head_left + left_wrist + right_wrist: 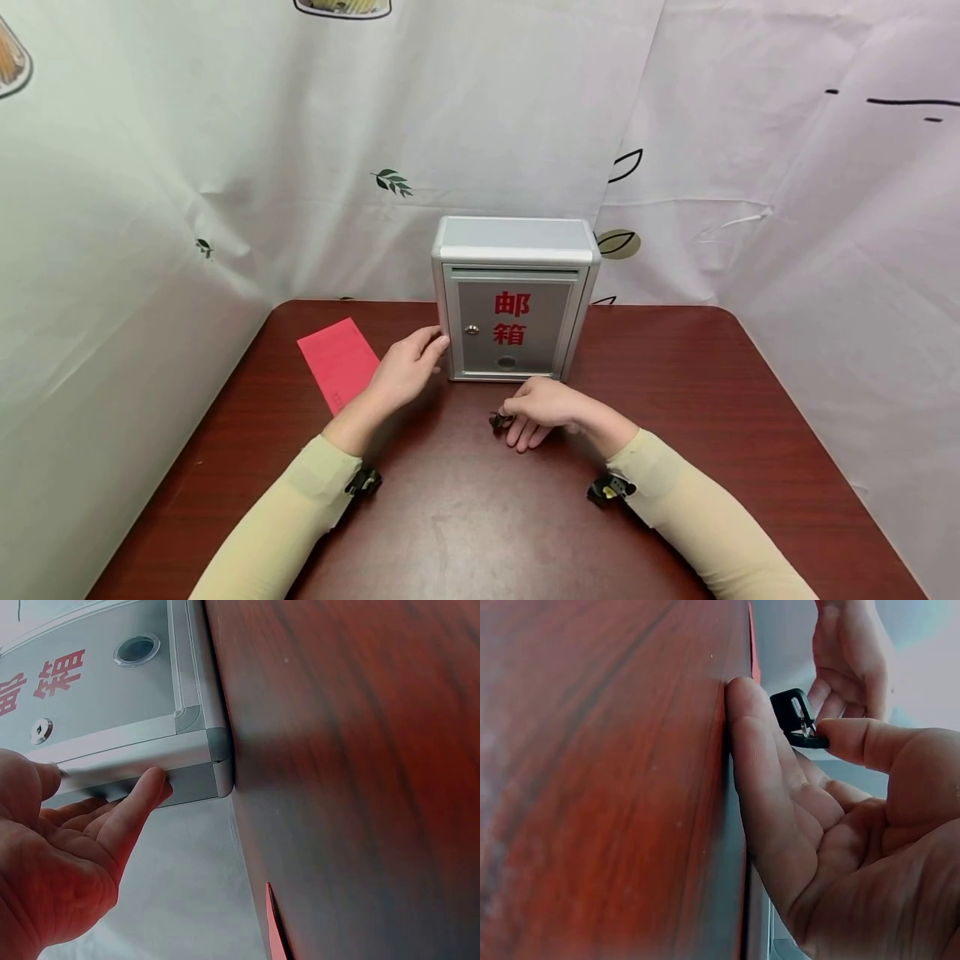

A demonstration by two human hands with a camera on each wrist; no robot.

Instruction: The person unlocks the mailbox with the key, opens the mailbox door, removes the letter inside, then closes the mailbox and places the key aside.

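Note:
A silver-grey metal mailbox [517, 242] with red characters and a round keyhole lock [471, 330] stands upright on the table. Beside its left side is my left hand [407, 367], the thumb close to the front edge and the extended fingers against the side wall. Just in front of the box, my right hand [542, 411] pinches a small set of black-headed keys [795, 720] between thumb and forefinger. Its other fingers extend low over the tabletop. In the right wrist view the keys hang on a small metal ring.
A red envelope [337, 358] lies on the dark reddish wooden table [450, 533], left of the box and partly behind my left forearm. White patterned cloth [487, 108] hangs behind the table and along both sides.

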